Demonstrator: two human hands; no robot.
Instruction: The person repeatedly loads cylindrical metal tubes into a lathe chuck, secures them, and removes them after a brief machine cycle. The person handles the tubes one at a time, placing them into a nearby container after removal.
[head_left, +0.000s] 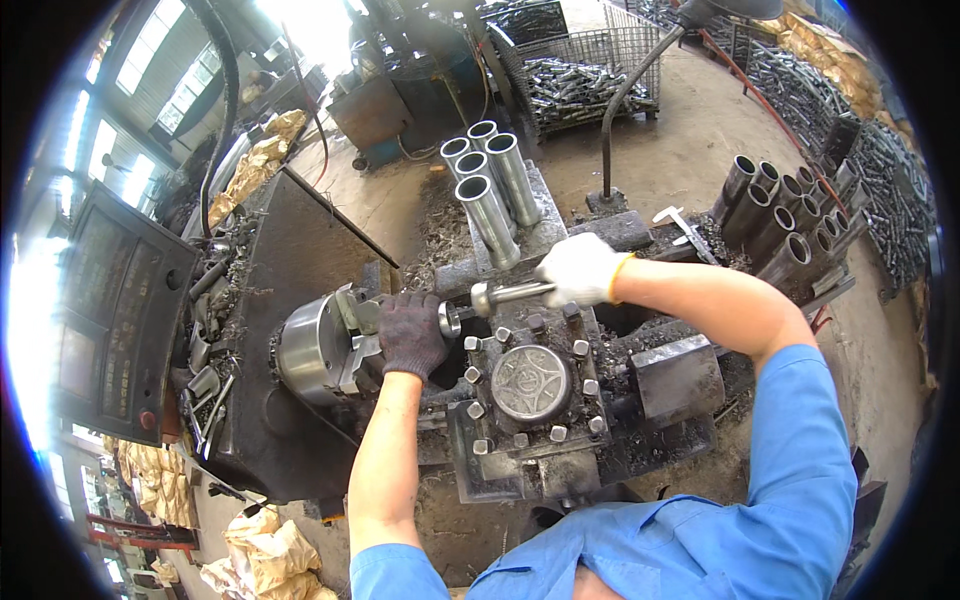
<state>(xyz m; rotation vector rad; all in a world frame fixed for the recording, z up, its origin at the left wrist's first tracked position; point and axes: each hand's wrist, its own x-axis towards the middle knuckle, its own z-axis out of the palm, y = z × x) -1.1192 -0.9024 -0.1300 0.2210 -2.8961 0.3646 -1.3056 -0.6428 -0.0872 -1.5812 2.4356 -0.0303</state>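
My left hand (412, 334), in a dark knit glove, is closed around a metal tube whose open end (449, 319) shows at its right, beside the jaws of the lathe chuck (311, 349). My right hand (581, 270), in a white glove with a yellow cuff edge, grips a metal bar with a thick rounded end (482, 298). That end is just right of the tube's mouth; whether they touch I cannot tell. Below it sits the square tool post (529, 384), edged with clamping bolts. Several shiny steel tubes (487, 214) stand upright behind my hands.
A caliper (686, 232) lies right of my right hand, near several darker tubes (784, 251). The control panel (112, 322) stands at left beside scattered tools and chips. A bent lamp arm (611, 120) rises behind. A wire-mesh bin (592, 45) holds metal parts farther back.
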